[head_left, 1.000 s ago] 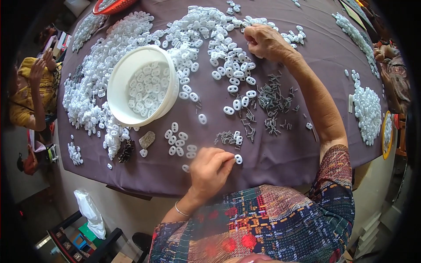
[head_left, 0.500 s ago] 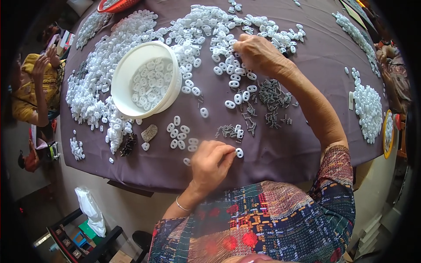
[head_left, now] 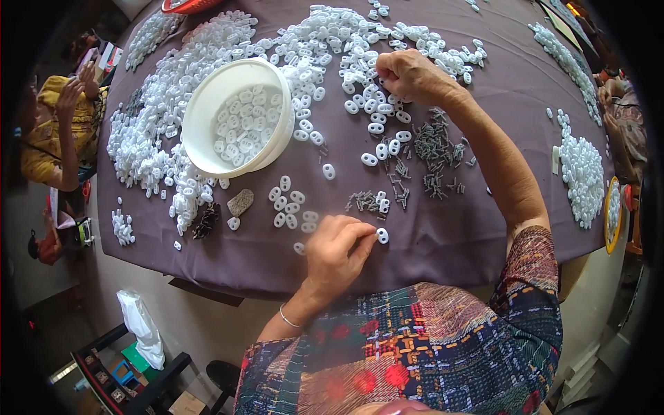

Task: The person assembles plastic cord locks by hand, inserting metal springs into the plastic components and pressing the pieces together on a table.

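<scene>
**Left hand (head_left: 337,250) pinches a white piece (head_left: 382,236) low in the frame; right hand (head_left: 413,75) curls up top!**

Lower centre, the left hand has index finger and thumb drawn together, with that two-holed white piece right at the fingertips, just over the purple tablecloth (head_left: 449,242). A thin bracelet (head_left: 289,318) rings the wrist.

Now to the upper centre: the right hand is bent into a loose fist, knuckles up, at the near edge of the scattered white pieces (head_left: 325,31). Has it got hold of one? The fingertips are hidden, so I cannot tell!

Just below that hand lies a heap of grey pins (head_left: 437,149), and in the centre a smaller pin cluster (head_left: 361,202) sits between the two hands, close above the left one. A loose group of white pieces (head_left: 279,203) lies to the left hand's upper left.

Centre left, a tilted white tub (head_left: 203,107) carries more pieces inside. Below it, a stone (head_left: 241,203) sits beside a dark bundle (head_left: 206,221). And at the left edge, another person in yellow (head_left: 50,149) holds both hands raised!
</scene>
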Demonstrator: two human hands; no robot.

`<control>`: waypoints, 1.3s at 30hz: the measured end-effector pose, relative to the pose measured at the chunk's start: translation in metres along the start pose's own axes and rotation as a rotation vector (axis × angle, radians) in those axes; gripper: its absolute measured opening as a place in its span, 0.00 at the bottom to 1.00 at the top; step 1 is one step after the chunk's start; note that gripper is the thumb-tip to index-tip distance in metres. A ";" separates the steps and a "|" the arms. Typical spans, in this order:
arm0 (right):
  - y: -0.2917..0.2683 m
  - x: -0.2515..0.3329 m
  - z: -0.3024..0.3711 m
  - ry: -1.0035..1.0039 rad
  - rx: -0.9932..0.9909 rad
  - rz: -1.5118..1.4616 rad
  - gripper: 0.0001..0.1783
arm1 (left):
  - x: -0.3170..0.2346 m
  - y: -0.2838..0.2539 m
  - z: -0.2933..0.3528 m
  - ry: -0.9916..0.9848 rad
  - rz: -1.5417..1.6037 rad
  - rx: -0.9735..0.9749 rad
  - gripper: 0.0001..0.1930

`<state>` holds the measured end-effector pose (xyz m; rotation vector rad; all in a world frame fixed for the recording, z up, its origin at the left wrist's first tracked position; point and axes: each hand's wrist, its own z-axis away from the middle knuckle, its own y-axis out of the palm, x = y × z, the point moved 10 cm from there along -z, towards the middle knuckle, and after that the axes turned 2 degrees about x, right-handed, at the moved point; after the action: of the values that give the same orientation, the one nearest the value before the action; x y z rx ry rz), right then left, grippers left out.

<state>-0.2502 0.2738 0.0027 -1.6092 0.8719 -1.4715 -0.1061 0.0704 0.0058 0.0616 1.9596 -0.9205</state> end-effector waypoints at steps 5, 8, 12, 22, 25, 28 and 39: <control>-0.001 -0.003 0.005 -0.068 -0.059 0.003 0.09 | 0.000 -0.001 0.001 0.005 0.016 -0.012 0.09; -0.008 0.003 0.013 -0.079 -0.097 -0.041 0.09 | 0.000 -0.007 0.003 0.008 0.045 -0.032 0.08; -0.019 0.067 0.045 -0.298 -0.207 -0.269 0.06 | 0.041 -0.013 0.017 -0.432 0.521 -0.104 0.08; 0.027 0.181 0.138 -0.643 -0.136 -0.085 0.14 | 0.044 0.034 0.031 -0.811 1.693 -0.079 0.16; 0.002 0.147 0.130 -0.517 -0.290 -0.109 0.13 | 0.057 0.037 0.043 -0.842 1.702 -0.066 0.14; -0.007 0.090 0.119 -0.132 -0.301 0.167 0.11 | 0.053 0.026 0.041 -0.864 1.470 -0.108 0.11; -0.005 0.028 0.141 0.136 -0.082 0.064 0.17 | 0.054 0.019 0.032 -0.710 1.343 -0.075 0.10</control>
<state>-0.1069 0.2649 0.0155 -1.5385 1.0630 -1.5319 -0.1054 0.0476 -0.0557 0.7820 0.9042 0.0686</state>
